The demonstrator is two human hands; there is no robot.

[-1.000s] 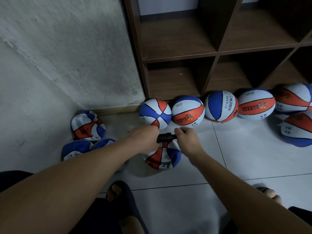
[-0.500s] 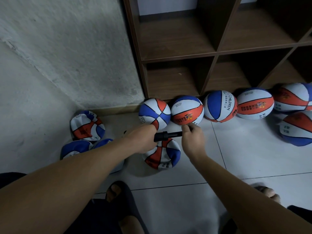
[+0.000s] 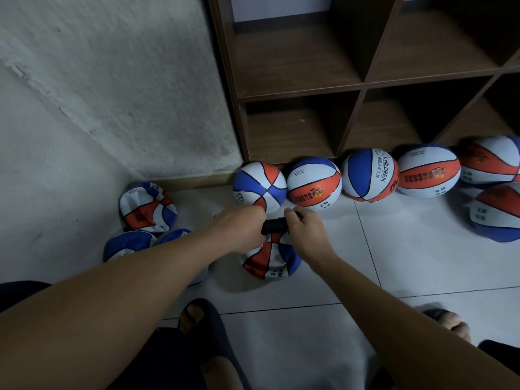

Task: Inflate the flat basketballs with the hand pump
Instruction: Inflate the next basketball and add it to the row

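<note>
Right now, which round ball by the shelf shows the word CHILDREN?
The third ball from the left; its white panel bears that word, unlike its neighbours.

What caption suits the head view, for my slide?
Both hands work a black hand pump over a flat basketball.

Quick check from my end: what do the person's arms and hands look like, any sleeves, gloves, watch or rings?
Both forearms are bare up to the frame edge, no sleeves in view. The left hand and right hand wear no gloves, and no watch, band or ring shows on the sides visible. The fingers' undersides are hidden.
</note>
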